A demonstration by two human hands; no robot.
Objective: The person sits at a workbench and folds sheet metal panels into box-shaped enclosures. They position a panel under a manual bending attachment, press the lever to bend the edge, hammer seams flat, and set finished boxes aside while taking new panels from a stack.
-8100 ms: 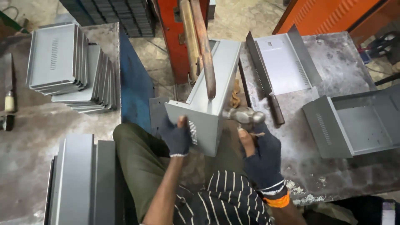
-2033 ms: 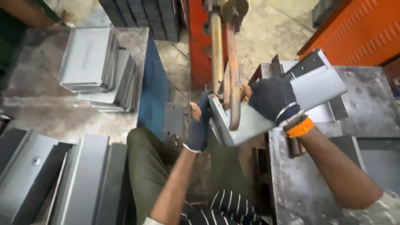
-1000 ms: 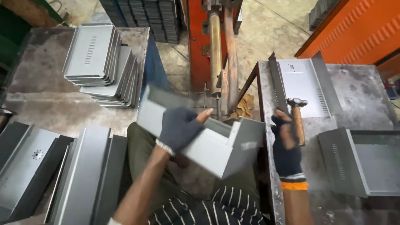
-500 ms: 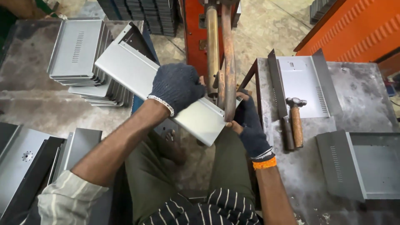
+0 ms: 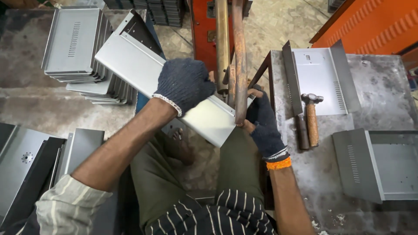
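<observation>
Since the earlier frames, the hammer (image 5: 311, 119) had been set down on the right table (image 5: 383, 91), and both gloved hands had returned to the bent metal panel (image 5: 143, 74). At frame centre, the left hand (image 5: 185, 85) lay closed over the panel's upper face; the right hand (image 5: 263, 124) steadied its lower corner against two rusty upright rods (image 5: 238, 61), its grip hidden behind them. Judged step: seating the panel's edge at the rods; the next move would call for steady alignment. Counted: one hammer, one flat bar (image 5: 292, 82), two open trays at right, one panel stack (image 5: 72, 43) at upper left.
</observation>
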